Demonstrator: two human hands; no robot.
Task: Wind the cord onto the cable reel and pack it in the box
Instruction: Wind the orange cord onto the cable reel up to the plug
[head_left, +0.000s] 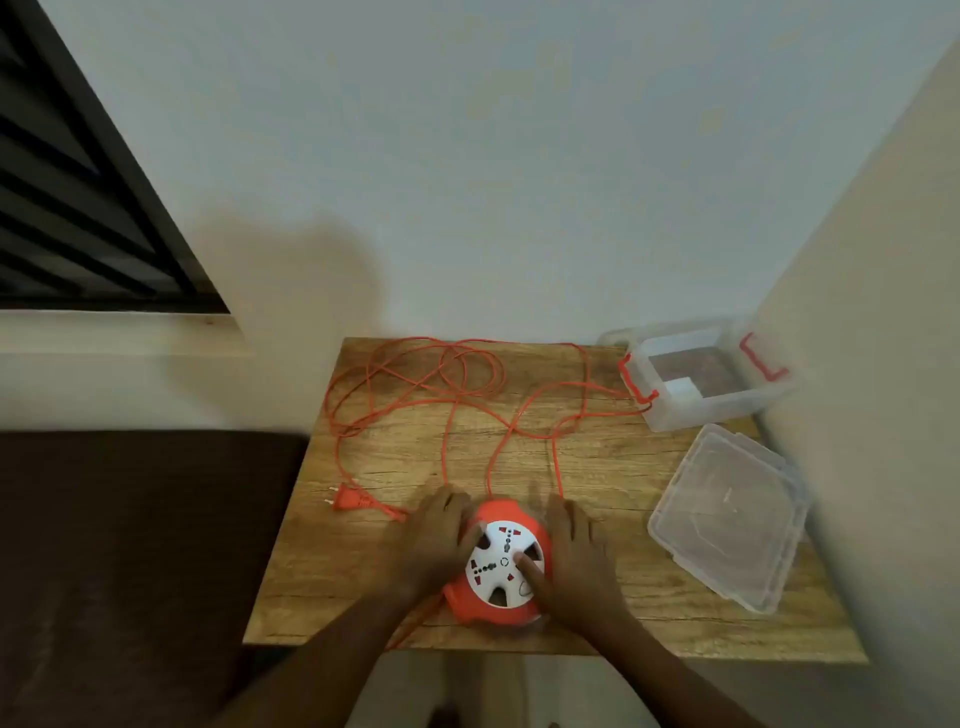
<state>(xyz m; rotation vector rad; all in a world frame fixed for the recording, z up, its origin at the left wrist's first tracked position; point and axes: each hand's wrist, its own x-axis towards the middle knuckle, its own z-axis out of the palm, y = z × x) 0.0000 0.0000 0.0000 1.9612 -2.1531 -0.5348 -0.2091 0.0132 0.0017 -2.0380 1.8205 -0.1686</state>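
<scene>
I am seeing through one camera only, sitting on the person's head. It is looking forward and steeply down, from close above the fingers (524, 569). The table (675, 623) is spreading out beyond the fingertips, and a wall (467, 182) is rising behind it. The picture is bending at the edges. There is no second view sharing anything.

One cable reel (501, 564); one cord (470, 395); one box (701, 376); one lid (727, 517); two hands.
</scene>
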